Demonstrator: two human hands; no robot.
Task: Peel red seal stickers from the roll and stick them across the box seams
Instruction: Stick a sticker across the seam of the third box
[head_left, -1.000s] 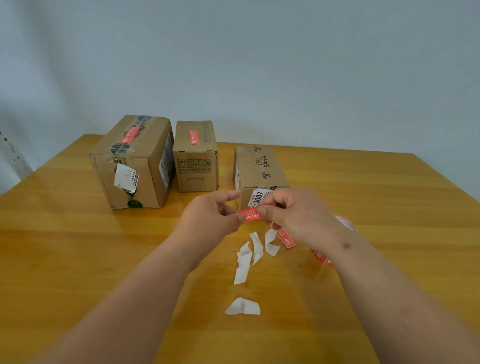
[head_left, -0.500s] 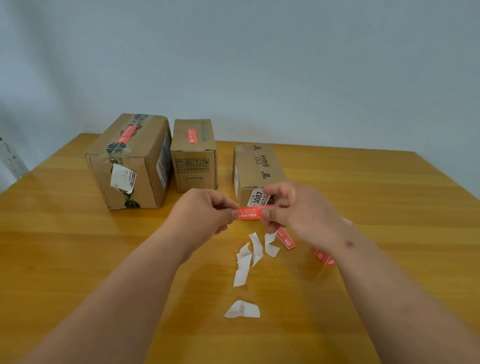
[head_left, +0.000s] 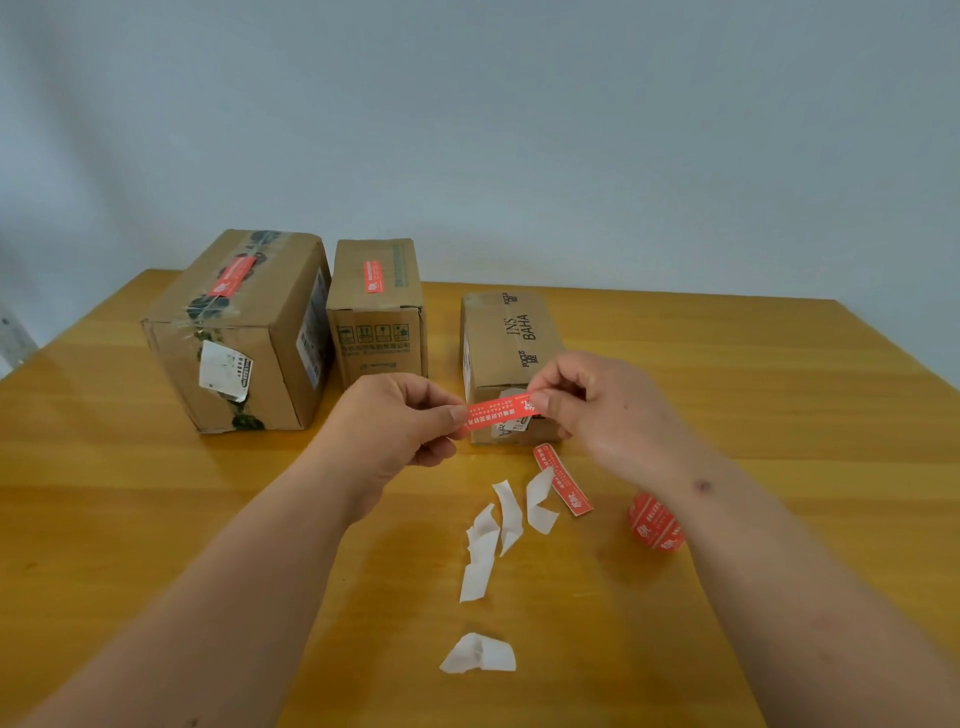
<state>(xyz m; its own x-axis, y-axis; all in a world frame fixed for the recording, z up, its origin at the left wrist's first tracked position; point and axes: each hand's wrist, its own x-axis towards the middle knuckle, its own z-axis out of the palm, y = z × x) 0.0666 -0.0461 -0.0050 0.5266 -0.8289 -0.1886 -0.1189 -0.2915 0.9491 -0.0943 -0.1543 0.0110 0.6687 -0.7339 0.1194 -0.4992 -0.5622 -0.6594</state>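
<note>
Fingers (head_left: 457, 415) on sticker (head_left: 498, 411), before box (head_left: 511, 332).

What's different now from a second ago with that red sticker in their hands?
The left hand and right hand have drawn apart, so the red sticker now shows stretched out between their pinches. The three boxes, the paper scraps and the roll stayed put.

Glossy varnished wooden table (head_left: 156, 519), matt brown cardboard boxes (head_left: 249, 364), white paper backing scraps (head_left: 480, 566).
</note>
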